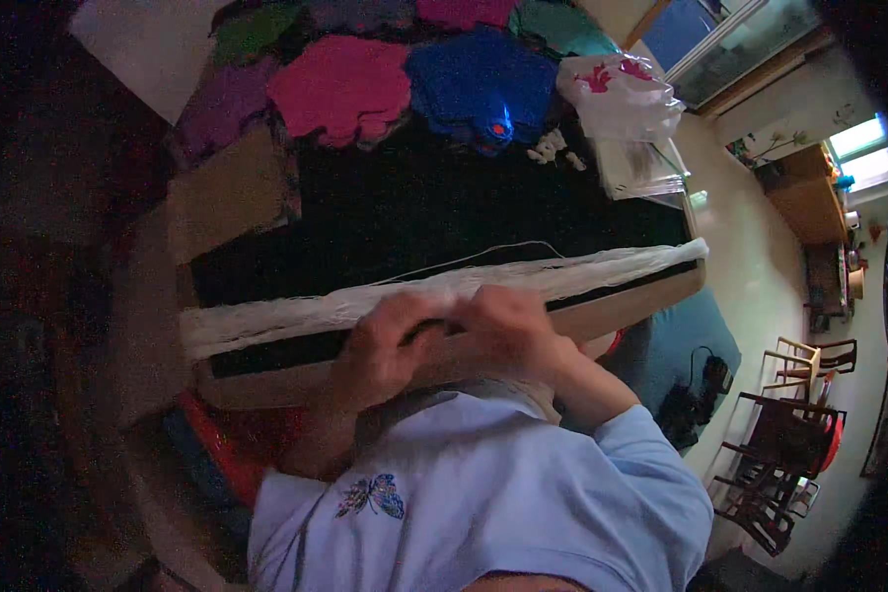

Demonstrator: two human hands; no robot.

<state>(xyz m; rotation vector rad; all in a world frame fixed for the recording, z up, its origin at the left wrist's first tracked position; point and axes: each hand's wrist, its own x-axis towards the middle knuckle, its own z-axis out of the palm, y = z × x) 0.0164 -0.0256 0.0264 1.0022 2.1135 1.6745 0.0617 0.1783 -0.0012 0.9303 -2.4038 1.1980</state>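
Observation:
A long bundle of loose white thread (pixel 602 274) stretches across the near part of the black tabletop, from its left edge to its right edge. My left hand (pixel 385 340) is closed, with curled fingers at the middle of the bundle. Close beside it, my right hand (pixel 508 321) also has its fingers bent in and closed on the white thread. Motion blurs both hands, and the fingertips are partly hidden. One loose strand (pixel 483 253) arcs over the black surface just beyond the bundle.
Stacks of pink cut pieces (pixel 340 87) and blue cut pieces (pixel 479 84) lie at the far side, among purple and green ones. A white plastic bag (pixel 622 99) is at the far right, near small white scraps (pixel 555 148). Cardboard (pixel 232 187) lies left; chairs (pixel 784 434) stand right.

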